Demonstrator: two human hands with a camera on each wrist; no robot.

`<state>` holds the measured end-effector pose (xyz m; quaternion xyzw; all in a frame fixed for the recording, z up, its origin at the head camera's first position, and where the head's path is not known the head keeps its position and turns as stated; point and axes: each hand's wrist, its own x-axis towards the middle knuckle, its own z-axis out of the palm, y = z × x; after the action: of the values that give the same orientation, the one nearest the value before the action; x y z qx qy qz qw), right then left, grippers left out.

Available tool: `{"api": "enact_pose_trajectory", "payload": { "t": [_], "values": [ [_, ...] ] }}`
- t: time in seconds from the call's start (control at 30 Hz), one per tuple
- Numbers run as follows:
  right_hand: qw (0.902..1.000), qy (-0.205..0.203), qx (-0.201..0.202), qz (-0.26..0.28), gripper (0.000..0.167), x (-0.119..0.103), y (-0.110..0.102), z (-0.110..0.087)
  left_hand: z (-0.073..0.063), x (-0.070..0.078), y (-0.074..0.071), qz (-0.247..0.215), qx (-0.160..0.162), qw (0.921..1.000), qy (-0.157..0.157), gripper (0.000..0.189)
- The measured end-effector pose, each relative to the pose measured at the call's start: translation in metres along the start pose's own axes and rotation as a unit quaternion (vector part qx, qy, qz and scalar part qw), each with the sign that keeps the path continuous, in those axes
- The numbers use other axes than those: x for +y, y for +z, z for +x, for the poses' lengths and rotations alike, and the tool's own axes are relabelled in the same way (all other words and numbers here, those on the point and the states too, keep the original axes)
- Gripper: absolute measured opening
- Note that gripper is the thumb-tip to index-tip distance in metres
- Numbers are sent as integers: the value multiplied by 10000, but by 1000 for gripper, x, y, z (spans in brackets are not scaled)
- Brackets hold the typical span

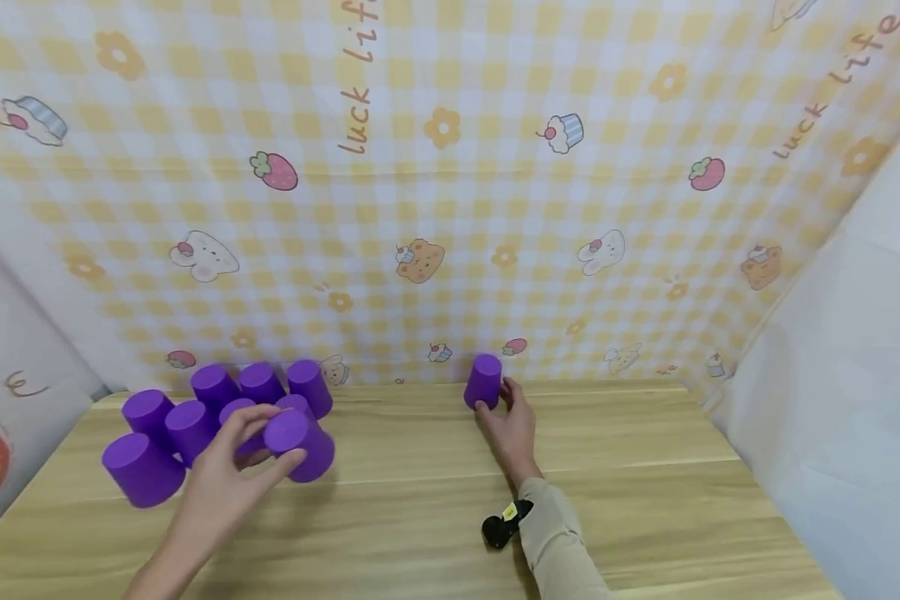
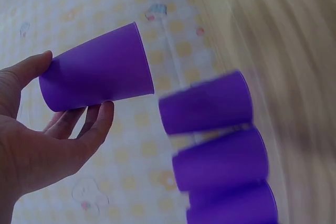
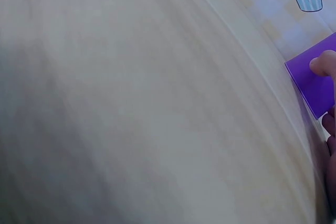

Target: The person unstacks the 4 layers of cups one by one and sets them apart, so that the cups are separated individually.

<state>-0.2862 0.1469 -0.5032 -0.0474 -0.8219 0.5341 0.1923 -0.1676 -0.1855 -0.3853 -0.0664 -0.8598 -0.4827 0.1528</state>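
In the head view, my left hand (image 1: 228, 475) holds a purple cup (image 1: 311, 454) mouth down, lifted above the table at the front of a cluster. The left wrist view shows the thumb and fingers around the narrow base end of this cup (image 2: 100, 69), its wider rim pointing away from the palm. My right hand (image 1: 513, 429) grips another purple cup (image 1: 484, 379), which stands base up near the table's back edge. Only part of that second cup (image 3: 310, 74) and a few fingers appear at the right side of the right wrist view.
Several more purple cups (image 1: 142, 471) stand upside down on the left of the wood-grain table (image 1: 405, 533). Behind the table hangs a yellow checked cloth (image 1: 450, 208). A black device (image 1: 504, 527) is at the right wrist. White panels (image 1: 855, 350) flank the table.
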Motion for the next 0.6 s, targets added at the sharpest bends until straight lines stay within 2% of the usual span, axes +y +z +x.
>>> {"api": "enact_pose_trajectory", "payload": {
  "t": [0.1, 0.27, 0.4, 0.6],
  "values": [
    [10000, -2, 80, -6, 64, 1, 0, 1, -9, -13, -17, 122, 178, 9995, -248, 54],
    [9999, -2, 8, -112, 65, 1, 1, 1, -18, -36, -40, 619, 391, 9952, -652, 58],
    [9999, -35, -46, -147, 66, 2, 1, 1, -20, -48, -47, 1004, 478, 9911, -726, 61],
    [10000, -56, -19, -75, 67, 1, 1, 1, -20, -58, -51, 1476, 573, 9840, -811, 60]
  ]
}}
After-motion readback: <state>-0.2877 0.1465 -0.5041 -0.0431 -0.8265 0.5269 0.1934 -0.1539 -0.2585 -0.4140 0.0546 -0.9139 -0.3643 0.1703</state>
